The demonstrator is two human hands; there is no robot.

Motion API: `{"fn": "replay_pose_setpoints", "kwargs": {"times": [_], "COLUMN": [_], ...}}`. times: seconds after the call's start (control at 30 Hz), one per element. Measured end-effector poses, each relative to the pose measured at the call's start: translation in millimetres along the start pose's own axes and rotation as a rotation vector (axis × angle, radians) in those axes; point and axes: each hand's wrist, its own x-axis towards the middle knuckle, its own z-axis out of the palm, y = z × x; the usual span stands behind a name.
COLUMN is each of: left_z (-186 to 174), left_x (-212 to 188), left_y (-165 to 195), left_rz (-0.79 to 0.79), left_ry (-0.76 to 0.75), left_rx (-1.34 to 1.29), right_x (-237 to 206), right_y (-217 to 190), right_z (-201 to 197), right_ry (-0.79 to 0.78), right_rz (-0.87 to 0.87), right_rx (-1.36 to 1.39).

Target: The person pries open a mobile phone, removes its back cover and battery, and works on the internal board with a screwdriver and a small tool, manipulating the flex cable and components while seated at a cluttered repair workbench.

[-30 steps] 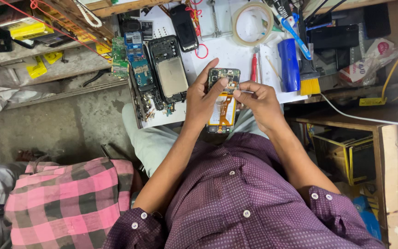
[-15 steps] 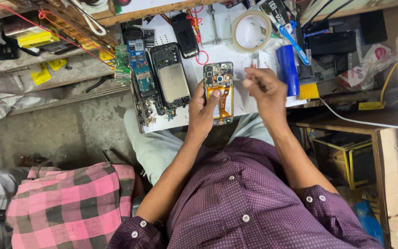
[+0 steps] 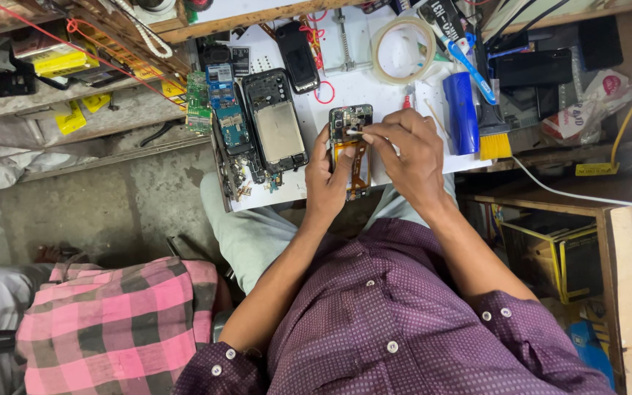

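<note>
An opened phone (image 3: 352, 143) with its back off shows dark circuitry at the top and orange flex cable below. My left hand (image 3: 325, 183) grips it along its left side, just above the near edge of the white work board (image 3: 345, 88). My right hand (image 3: 406, 157) pinches a thin metal tool (image 3: 353, 132) whose tip rests on the upper part of the phone's insides. The fingers hide the phone's right edge.
On the board lie a second opened phone frame (image 3: 276, 121), circuit boards (image 3: 222, 110), a black phone (image 3: 298, 45), a tape roll (image 3: 401, 50), a blue brush with yellow bristles (image 3: 469, 117). A person in a pink checked shirt (image 3: 118, 322) sits at lower left. A wooden shelf (image 3: 608, 241) stands right.
My right hand has come back from the right and lowered onto the phone's upper part. The phone stays in my left hand. The view has shifted slightly.
</note>
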Motion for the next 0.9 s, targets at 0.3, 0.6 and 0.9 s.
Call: {"fn": "replay_pose_setpoints", "kwargs": {"times": [0.3,0.6,0.9], "left_z": [-0.3,0.6,-0.9], "left_x": [0.8,1.8,4.7], "left_y": [-1.9,-0.2,-4.2], "left_rz": [0.025,0.006,0.018], "left_ry": [0.005,0.003,0.010], "left_rx": [0.018,-0.022,0.051], "right_x": [7.5,8.8,11.6], "right_y": [0.0,1.7,2.0], "right_z": [10.5,12.7,13.7], "right_ry": [-0.017,-0.036,-0.036], "right_rz": [-0.082,-0.087,-0.135], "right_rx": [-0.084,-0.060,-0.108]}}
